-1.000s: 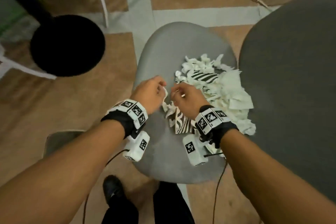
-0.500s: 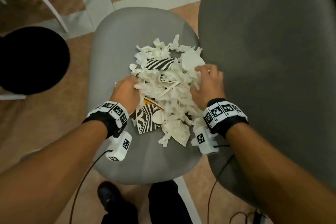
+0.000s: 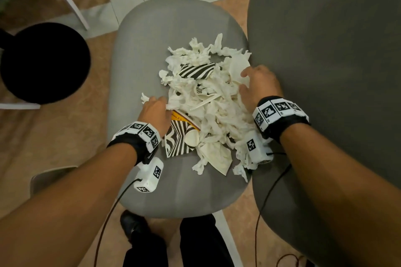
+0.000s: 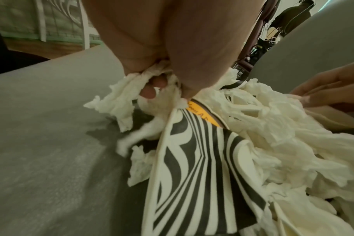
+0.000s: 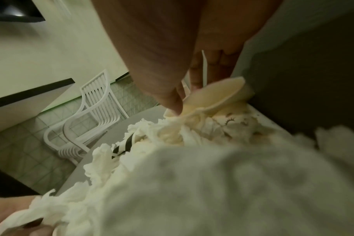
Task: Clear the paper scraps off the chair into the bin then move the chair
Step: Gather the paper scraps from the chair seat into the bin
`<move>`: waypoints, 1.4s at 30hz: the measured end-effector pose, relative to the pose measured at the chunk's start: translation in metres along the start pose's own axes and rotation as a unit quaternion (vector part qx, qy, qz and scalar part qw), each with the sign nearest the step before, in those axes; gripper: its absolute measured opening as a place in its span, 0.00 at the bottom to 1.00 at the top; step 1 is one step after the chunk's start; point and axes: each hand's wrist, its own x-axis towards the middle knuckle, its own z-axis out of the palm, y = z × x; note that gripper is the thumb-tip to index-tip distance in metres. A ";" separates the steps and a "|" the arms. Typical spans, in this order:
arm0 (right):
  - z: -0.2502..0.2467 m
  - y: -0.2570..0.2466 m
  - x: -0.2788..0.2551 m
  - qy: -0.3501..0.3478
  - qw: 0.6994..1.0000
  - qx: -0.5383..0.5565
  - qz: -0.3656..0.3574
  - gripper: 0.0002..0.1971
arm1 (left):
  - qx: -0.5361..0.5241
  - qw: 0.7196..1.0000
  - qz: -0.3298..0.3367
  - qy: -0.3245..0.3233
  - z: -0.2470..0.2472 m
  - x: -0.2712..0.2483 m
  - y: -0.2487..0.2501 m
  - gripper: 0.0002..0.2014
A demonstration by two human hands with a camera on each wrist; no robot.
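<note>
We have the paper scraps (image 3: 208,110) heaped on the right half of the grey chair seat (image 3: 141,54), against the backrest (image 3: 325,71) at 3 o'clock. Our left hand (image 3: 156,112) flanks the heap at 9 o'clock, fingers clenched round torn tissue beside a zebra-striped card (image 4: 194,167). Our right hand (image 3: 259,85), at 2 o'clock, lies released, fingers spread flat on a pale cup piece (image 5: 214,95). We judge the two hands bracket the heap to gather it. The bin (image 3: 44,63) waits at 9 o'clock.
</note>
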 end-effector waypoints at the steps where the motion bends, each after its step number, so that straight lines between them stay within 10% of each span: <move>1: -0.001 0.000 0.001 0.018 1.000 0.014 -0.001 0.14 | -0.011 1.000 0.003 0.012 -0.001 0.000 0.000 0.12; 10: -0.031 -0.023 -0.005 0.169 0.984 0.057 -0.032 0.11 | -0.126 0.986 0.005 0.106 -0.026 -0.017 -0.006 0.33; 14: -0.029 -0.046 -0.015 0.182 0.972 0.120 -0.091 0.11 | -0.210 0.967 -0.020 0.143 -0.029 -0.021 -0.017 0.19; 16: -0.022 -0.062 -0.022 0.163 0.972 0.137 -0.103 0.11 | -0.239 0.960 -0.046 0.137 -0.029 -0.023 -0.024 0.05; 20: -0.004 -0.092 -0.035 0.132 0.971 0.155 -0.125 0.10 | -0.267 0.952 -0.036 0.143 -0.028 -0.029 -0.044 0.08; 26: 0.021 -0.137 -0.060 0.076 0.971 0.168 -0.154 0.10 | -0.297 0.933 -0.097 0.177 -0.038 -0.059 -0.077 0.35; 31: 0.048 -0.185 -0.093 -0.019 0.958 0.232 -0.165 0.06 | -0.338 0.908 -0.167 0.184 -0.043 -0.087 -0.114 0.32; 39: 0.146 -0.293 -0.154 -0.217 0.935 0.236 -0.150 0.04 | -0.495 0.786 -0.327 0.177 -0.031 -0.151 -0.263 0.08; 42: 0.214 -0.347 -0.187 -0.273 0.930 0.197 -0.149 0.04 | -0.442 0.812 -0.333 0.187 -0.009 -0.182 -0.342 0.08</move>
